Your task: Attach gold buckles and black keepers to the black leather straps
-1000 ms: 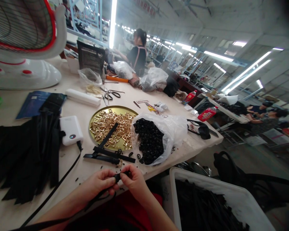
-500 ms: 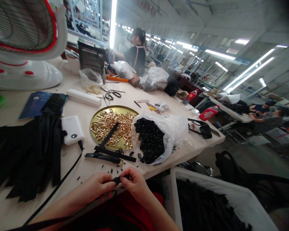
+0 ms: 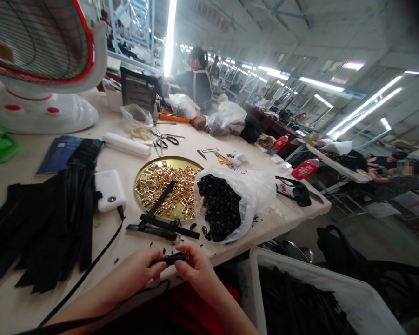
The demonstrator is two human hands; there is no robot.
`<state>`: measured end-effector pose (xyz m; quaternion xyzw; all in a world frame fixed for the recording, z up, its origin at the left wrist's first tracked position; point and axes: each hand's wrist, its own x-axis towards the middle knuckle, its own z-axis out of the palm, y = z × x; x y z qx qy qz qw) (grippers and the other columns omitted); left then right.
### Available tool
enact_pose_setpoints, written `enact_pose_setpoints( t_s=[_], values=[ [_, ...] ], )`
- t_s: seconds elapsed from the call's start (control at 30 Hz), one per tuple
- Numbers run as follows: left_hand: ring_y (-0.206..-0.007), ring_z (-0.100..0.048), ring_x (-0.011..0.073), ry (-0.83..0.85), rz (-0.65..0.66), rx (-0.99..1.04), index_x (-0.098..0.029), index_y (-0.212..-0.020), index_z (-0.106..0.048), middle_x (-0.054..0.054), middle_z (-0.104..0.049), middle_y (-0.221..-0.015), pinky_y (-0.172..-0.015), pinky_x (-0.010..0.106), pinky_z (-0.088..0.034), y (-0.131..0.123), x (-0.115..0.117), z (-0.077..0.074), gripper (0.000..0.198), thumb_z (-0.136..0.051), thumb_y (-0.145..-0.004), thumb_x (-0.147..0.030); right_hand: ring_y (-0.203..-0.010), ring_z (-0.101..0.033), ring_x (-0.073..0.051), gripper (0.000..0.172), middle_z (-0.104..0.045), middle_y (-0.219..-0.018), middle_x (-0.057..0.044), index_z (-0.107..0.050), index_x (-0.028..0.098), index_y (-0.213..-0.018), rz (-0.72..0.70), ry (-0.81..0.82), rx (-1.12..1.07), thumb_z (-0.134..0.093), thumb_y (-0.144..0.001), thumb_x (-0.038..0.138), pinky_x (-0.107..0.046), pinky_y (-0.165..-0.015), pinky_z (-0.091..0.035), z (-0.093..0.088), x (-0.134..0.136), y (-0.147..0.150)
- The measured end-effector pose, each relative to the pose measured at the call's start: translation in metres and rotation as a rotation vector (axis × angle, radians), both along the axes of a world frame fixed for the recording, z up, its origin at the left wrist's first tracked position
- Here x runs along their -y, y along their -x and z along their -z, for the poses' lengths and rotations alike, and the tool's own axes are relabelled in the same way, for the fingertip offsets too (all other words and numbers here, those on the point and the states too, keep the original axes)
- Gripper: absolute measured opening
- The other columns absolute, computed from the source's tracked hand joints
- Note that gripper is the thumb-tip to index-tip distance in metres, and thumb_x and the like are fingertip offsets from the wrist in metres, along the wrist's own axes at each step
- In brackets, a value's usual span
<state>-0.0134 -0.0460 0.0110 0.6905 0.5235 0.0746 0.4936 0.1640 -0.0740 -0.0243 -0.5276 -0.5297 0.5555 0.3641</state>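
Between my two hands, low in front of the table edge, is a black strap (image 3: 170, 260). My left hand (image 3: 144, 269) is closed on its left end, thumb and fingers pinching. My right hand (image 3: 194, 266) pinches the other end, where a small glint of gold metal shows. Just beyond lie several more black straps (image 3: 149, 229), one with a gold buckle (image 3: 177, 238) at its end. A gold round tray (image 3: 139, 204) bears many small gold buckles (image 3: 163, 186). Beside it, an open plastic bag (image 3: 253, 190) spills small black loops (image 3: 219, 209).
A heap of black straps (image 3: 56, 223) lies left, by a white power bank (image 3: 110, 190) with a cable. A white fan (image 3: 56, 114) stands behind. Scissors (image 3: 165, 138) lie farther back. At lower right is a white bin (image 3: 321, 270) of black strips. Co-workers sit farther off.
The black strap is now held straighter and more level, with more of it showing between my hands. My left hand has shifted slightly left along it. The whole view has shifted a little.
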Motion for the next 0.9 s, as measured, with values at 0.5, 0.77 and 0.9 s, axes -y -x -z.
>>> enact_pose_setpoints(
  t_s=[0.5, 0.77, 0.9],
  values=[
    [-0.067, -0.061, 0.0181, -0.126, 0.041, -0.084, -0.02, -0.073, -0.059, 0.001, -0.066, -0.07, -0.057, 0.022, -0.037, -0.001, 0.001, 0.008, 0.016, -0.044, -0.071, -0.022, -0.06, -0.047, -0.013, 0.013, -0.051, -0.065, 0.003, -0.055, 0.019, -0.082, 0.085, 0.008, -0.042, -0.058, -0.07, 0.023, -0.025, -0.057, -0.036, 0.002, 0.0, -0.001],
    [-0.074, -0.062, 0.0202, -0.331, 0.133, -0.194, -0.023, -0.081, -0.061, 0.003, -0.067, -0.08, -0.062, 0.025, -0.04, 0.004, 0.001, 0.01, 0.019, -0.043, -0.079, -0.03, -0.053, -0.047, -0.011, 0.024, -0.053, -0.057, 0.004, -0.052, 0.018, -0.081, 0.107, 0.158, -0.211, -0.063, -0.066, 0.034, -0.024, -0.055, -0.036, -0.008, -0.003, -0.001],
    [-0.074, -0.062, 0.0214, -0.327, 0.128, -0.241, -0.023, -0.08, -0.061, 0.003, -0.067, -0.079, -0.06, 0.026, -0.039, 0.003, 0.004, 0.01, 0.02, -0.046, -0.078, -0.036, -0.051, -0.047, -0.01, 0.022, -0.053, -0.053, 0.005, -0.052, 0.017, -0.079, 0.103, 0.191, -0.22, -0.062, -0.067, 0.033, -0.024, -0.056, -0.035, -0.008, 0.0, 0.0]
  ],
)
